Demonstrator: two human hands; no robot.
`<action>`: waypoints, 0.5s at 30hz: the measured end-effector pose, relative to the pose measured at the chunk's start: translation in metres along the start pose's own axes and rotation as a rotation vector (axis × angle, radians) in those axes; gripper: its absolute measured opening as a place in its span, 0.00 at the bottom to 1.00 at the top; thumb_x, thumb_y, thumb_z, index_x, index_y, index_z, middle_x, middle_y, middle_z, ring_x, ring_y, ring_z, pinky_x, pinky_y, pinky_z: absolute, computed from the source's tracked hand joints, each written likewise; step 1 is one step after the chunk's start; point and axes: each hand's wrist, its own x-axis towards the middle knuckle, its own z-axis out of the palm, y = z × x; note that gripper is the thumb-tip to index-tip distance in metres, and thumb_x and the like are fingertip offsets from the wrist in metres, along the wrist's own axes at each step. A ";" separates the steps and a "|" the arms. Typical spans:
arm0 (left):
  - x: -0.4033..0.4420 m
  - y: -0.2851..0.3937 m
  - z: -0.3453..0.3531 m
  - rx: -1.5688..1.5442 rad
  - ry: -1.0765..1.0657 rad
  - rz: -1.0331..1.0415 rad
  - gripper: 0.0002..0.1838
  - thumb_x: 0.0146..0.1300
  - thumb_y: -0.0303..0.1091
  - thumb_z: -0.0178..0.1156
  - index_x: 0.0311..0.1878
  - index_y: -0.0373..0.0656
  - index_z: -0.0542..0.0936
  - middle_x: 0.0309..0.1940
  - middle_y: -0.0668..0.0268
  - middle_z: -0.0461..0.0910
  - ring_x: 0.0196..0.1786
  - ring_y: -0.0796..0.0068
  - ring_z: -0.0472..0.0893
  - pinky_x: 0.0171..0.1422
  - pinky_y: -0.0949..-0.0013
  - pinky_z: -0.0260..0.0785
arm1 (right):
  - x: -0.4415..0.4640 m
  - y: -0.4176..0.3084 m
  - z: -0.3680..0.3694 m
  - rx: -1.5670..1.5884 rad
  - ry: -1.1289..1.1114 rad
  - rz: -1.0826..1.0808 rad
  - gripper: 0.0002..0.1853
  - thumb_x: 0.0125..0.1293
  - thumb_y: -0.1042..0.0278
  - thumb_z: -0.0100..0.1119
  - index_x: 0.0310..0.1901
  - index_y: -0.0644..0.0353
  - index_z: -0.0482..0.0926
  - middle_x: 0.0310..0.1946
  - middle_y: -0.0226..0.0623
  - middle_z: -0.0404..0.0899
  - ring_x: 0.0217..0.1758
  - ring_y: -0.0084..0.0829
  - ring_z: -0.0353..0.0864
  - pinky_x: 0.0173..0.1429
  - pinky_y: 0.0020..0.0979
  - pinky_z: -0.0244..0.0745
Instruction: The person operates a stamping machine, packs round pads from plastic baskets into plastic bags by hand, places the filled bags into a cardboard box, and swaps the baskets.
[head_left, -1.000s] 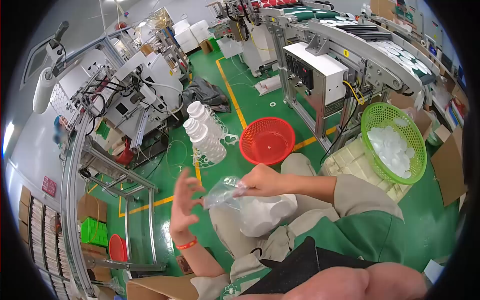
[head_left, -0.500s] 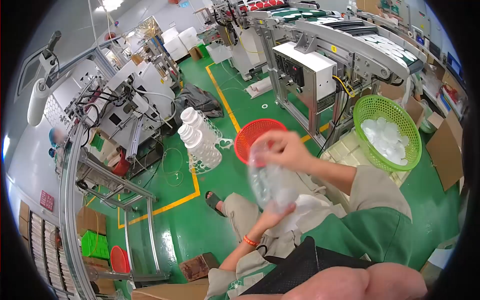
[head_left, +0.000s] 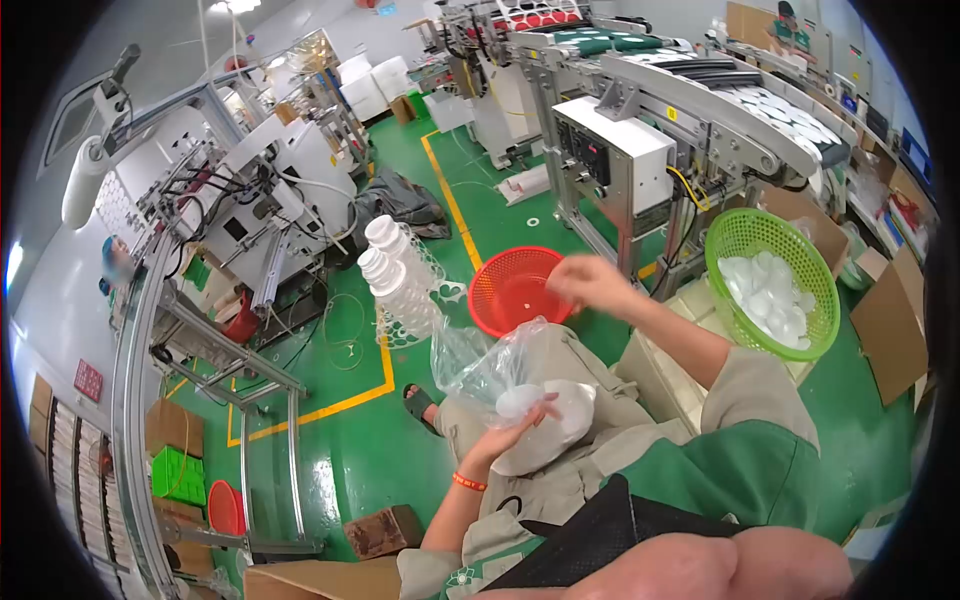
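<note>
Holding clear bag over lap w/ L hand, fingers wrapping round lower end, incl. white discs. Hovering w/ R hand approx. 2 o'clock from bag, nr red basket, fingers curling loosely; can't tell if holding anything. Facing green basket at 2–3 o'clock, white stacks at 10–11.

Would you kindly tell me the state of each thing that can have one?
Clear bag: slack, crumpled
Left hand: against the clear bag
Right hand: raised, fingers blurred
Red basket: upright, small white piece inside
Green basket: partly filled with white discs
Dark cloth: crumpled on the floor
Perforated white rolls: standing on end
</note>
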 end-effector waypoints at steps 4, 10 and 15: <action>0.001 -0.005 -0.005 0.119 0.133 -0.253 0.13 0.66 0.38 0.46 0.32 0.39 0.72 0.19 0.70 0.71 0.24 0.81 0.70 0.37 0.73 0.67 | -0.025 -0.071 0.029 -0.184 0.144 -0.676 0.17 0.53 0.71 0.58 0.47 0.59 0.74 0.41 0.35 0.75 0.39 0.26 0.77 0.41 0.28 0.74; 0.017 -0.015 -0.002 0.430 0.359 -0.005 0.22 0.52 0.45 0.61 0.46 0.40 0.76 0.36 0.58 0.79 0.37 0.69 0.79 0.42 0.69 0.69 | -0.027 -0.009 0.102 -1.220 -0.743 -0.858 0.38 0.45 0.59 0.62 0.61 0.50 0.59 0.43 0.37 0.75 0.51 0.41 0.72 0.58 0.46 0.59; -0.019 -0.016 -0.034 0.698 0.237 -0.305 0.22 0.44 0.48 0.64 0.35 0.37 0.80 0.26 0.55 0.80 0.31 0.62 0.80 0.38 0.64 0.69 | 0.007 0.004 0.010 -1.594 -0.673 -0.348 0.04 0.46 0.64 0.57 0.26 0.50 0.79 0.25 0.31 0.80 0.28 0.33 0.79 0.29 0.38 0.64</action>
